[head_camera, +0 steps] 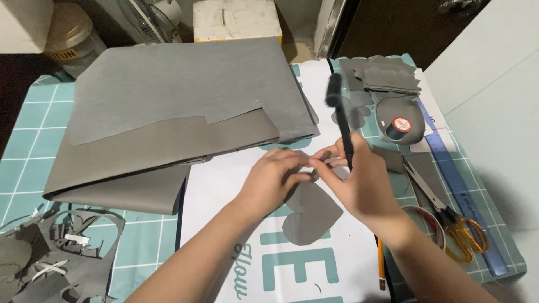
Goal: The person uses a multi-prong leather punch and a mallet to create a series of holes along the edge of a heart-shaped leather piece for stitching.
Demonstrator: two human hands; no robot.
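Both my forearms reach in from the bottom edge and meet over the white printed sheet [236, 185]. My left hand [273, 180] lies knuckles up, fingertips pinching the upper edge of the grey heart-shaped paper cutout [310, 216]. My right hand [359, 182] pinches that same edge while gripping a black pen [342, 120], which stands nearly upright, its long axis leaning up and away from me. The cutout lies flat on the sheet, its lobes toward me, below my fingers.

The heart-shaped paper cutout [310, 216] is grey, the cutting mat [31, 140] teal with white gridlines, the scissors [449, 219] orange-handled, the ruler [463, 191] blue.
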